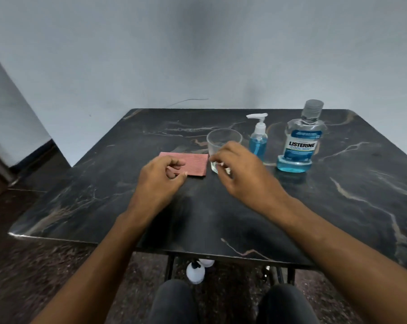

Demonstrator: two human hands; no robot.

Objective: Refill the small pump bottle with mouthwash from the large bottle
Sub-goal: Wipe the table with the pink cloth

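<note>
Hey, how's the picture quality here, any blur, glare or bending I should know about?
Head view: wide-angle bending curves the table edges; light is dim and even, with a soft shadow under the hands; the right hand is motion-blurred at the fingertips, the left hand sharper; the large bottle label reads clearly; faint sheen on the glass.

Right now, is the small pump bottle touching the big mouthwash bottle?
Apart. The head view shows a strip of dark table between the pump bottle and the mouthwash bottle, which stand side by side.
</note>
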